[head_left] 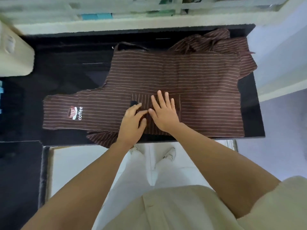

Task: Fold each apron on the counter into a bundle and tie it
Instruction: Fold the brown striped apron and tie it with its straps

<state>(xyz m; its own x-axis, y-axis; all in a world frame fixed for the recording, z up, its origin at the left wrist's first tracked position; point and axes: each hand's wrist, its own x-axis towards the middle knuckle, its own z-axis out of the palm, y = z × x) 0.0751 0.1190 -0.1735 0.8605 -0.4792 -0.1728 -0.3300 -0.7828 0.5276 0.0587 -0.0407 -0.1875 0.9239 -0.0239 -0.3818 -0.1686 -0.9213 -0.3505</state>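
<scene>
Apron (191, 77), brown with thin pale stripes, is spread flat across the black counter (66, 72) in front of me, bib to my left with the coffee logo (75, 112) face up, skirt running off to my right. My right hand (163, 112) is down flat on the patch pocket (176, 103) at the middle, fingers straight and spread, pressing the cloth. My left hand (132, 120) sits just beside it, fingers loosely bent on the fabric, forefinger reaching towards my right thumb, gripping nothing that I can see; a small black tag (133, 103) lies just past its fingertips. Edges now: the apron's near side runs along the counter's front lip, and a striped flap (101, 138) hangs over that lip below my left wrist. The skirt hem stops short of the counter's right edge, with a strip of black top showing between. A dark strap (131, 45) loops out from the apron's far left corner. A second apron (214, 40), same stripes, lies crumpled in the far right corner, touching the spread one, one corner reaching the counter's right edge. Bare black top shows left of the bib and beyond it, up to a blurred beige object (15, 55) at far left. A white ledge (99, 25) runs along the far side. Below the front lip are a white cabinet front (74, 163), white floor tiles and my shoes (169, 154).
</scene>
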